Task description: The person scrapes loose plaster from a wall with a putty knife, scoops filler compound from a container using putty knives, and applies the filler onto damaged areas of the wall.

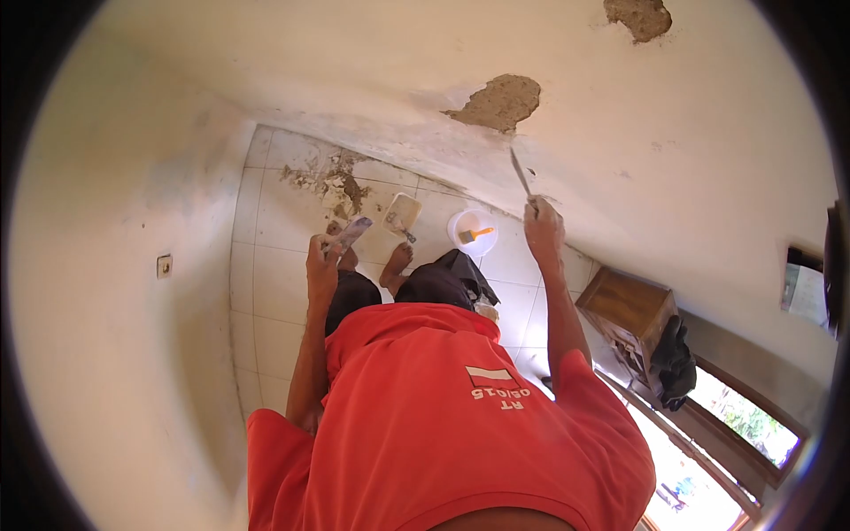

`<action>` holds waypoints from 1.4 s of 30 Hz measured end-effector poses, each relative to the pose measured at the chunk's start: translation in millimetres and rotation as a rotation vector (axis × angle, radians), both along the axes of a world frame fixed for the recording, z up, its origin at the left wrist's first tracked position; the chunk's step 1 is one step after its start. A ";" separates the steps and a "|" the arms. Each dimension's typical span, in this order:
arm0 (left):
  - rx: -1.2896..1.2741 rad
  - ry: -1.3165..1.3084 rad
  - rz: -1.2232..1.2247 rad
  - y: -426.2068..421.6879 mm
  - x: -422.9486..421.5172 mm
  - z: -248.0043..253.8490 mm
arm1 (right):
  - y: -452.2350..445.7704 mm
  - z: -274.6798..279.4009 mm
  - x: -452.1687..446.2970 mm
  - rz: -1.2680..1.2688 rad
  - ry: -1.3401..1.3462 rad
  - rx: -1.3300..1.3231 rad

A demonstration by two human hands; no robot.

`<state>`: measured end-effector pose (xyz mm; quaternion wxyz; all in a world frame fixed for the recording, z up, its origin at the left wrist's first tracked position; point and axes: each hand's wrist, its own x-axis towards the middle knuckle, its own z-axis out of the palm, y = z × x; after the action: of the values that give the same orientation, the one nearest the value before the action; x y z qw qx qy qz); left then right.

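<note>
My right hand [543, 232] is closed around the handle of a scraper [520, 171]. Its thin blade points up along the wall, its tip just below a rough brown patch of missing plaster [506, 100]; whether it touches the wall I cannot tell. In my left hand [320, 268] is a second, wide-bladed scraper [356, 231], smeared grey and held low over the floor near my feet. A second bare patch [641, 18] shows higher on the same wall.
Plaster rubble [343, 184] lies on the tiled floor by the wall. Near my feet are a shallow tray [404, 209] with a tool on it and a white bucket [459, 221] with a yellow-handled brush [475, 234]. A wooden cabinet [627, 301] stands at right, beside the windows.
</note>
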<state>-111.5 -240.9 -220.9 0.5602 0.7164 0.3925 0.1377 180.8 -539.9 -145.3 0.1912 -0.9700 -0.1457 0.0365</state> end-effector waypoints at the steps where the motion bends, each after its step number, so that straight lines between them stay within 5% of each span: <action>1: -0.016 -0.008 -0.013 0.2 0.5 1.0 | 5.5 -6.1 4.1 0.040 0.038 -0.005; 15: -0.012 0.036 0.048 3.7 -9.6 0.1 | -17.2 -8.7 4.5 -0.140 0.000 -0.012; 27: 0.050 0.056 -0.012 4.7 -9.7 8.7 | 19.9 -78.4 30.8 0.100 0.059 -0.002; 38: 0.052 0.025 -0.073 14.6 -3.0 8.9 | -41.4 -25.3 -12.1 -0.259 0.108 0.035; 42: -0.331 -0.182 -0.010 7.3 29.6 28.7 | -28.7 4.9 -54.9 -0.303 0.237 0.190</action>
<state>-81.8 -233.5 -192.2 0.7042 0.6010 0.3540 0.1327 125.9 -568.6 -140.4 0.3011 -0.9472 0.0225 0.1074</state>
